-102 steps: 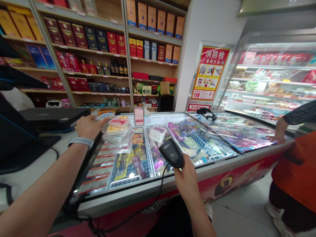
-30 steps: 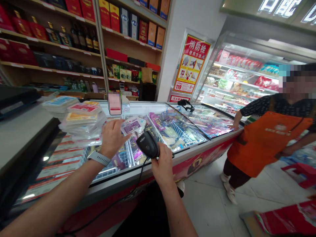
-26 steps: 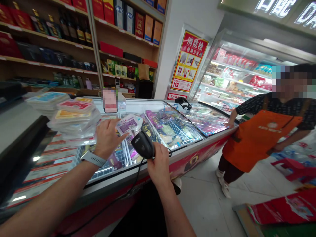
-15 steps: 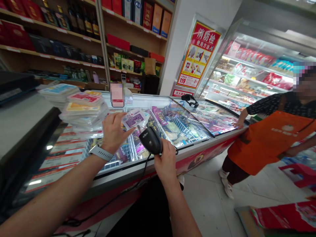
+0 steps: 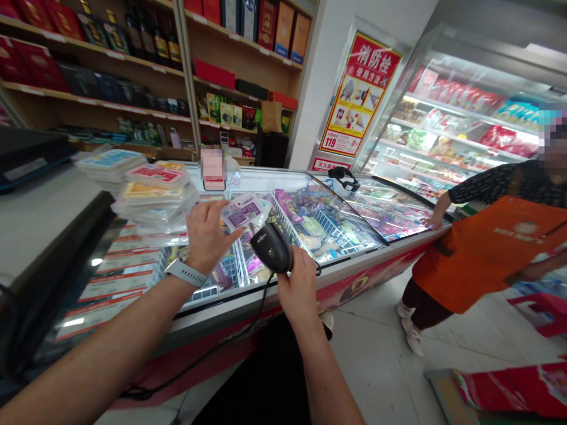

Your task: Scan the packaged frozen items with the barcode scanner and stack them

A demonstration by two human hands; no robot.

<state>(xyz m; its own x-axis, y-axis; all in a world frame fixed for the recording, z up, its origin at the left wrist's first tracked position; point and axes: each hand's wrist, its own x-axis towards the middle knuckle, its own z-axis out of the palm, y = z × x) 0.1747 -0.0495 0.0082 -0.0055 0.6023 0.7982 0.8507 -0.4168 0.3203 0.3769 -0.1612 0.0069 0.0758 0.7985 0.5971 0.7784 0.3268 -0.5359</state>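
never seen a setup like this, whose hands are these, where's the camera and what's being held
There is no robot here: these are a person's own bare hands. One camera worn on the head looks forward and down, so you see roughly what that person sees.

The left hand holds a flat pack with a purple label by its edge. The right hand holds a black scanner, its head close to the pack.

Beneath them is a long freezer, with goods showing inside. To the left of the left hand sits a stack of flat packs. Across on the right, someone else stands in an orange apron.
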